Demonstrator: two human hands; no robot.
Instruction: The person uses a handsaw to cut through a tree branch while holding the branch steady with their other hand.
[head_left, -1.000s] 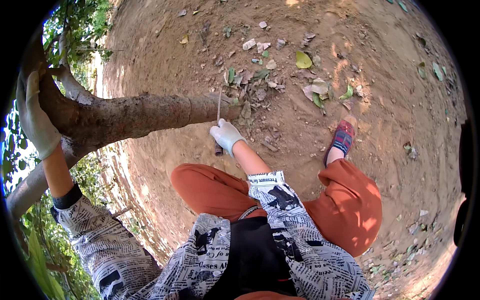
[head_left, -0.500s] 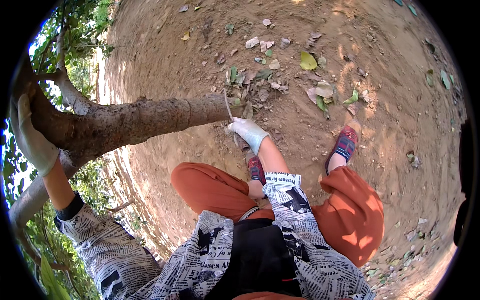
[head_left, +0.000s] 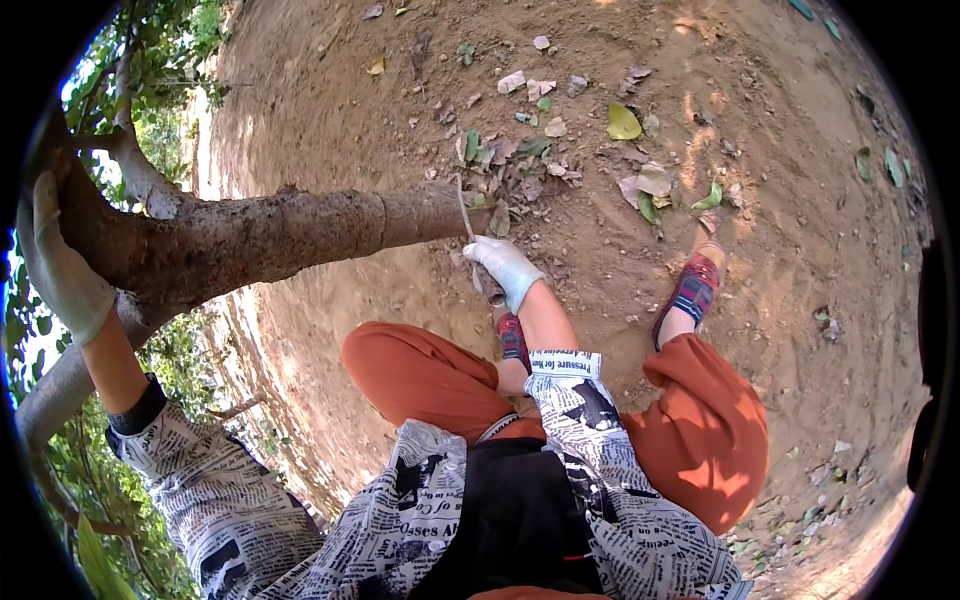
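Note:
A rough brown tree trunk (head_left: pixel 310 232) rises from the soil and runs toward the left of the view, where it forks. My left hand (head_left: pixel 68 270), in a pale glove, grips the trunk by the fork, its fingers bent around the bark. In the other pale glove, my right hand (head_left: pixel 506 267) is closed low down, beside the foot of the trunk. A thin, curved, greyish strip (head_left: pixel 463 206) sticks up from its fingers across the trunk's base. Whether it is a blade or a stick I cannot tell; its lower part is mostly hidden by the glove.
Dry leaves (head_left: pixel 515 165) lie around the trunk's foot, with a yellow leaf (head_left: pixel 622 122) farther right. My two shoes (head_left: pixel 690 290) rest on the brown soil (head_left: pixel 800 250), legs apart. Side branches (head_left: pixel 140 170) and green foliage (head_left: pixel 165 385) crowd the left side.
The view has shifted slightly, so the ground and leaves sit a little farther right. My right hand keeps hold of the strip at the trunk's base; my left hand stays on the trunk.

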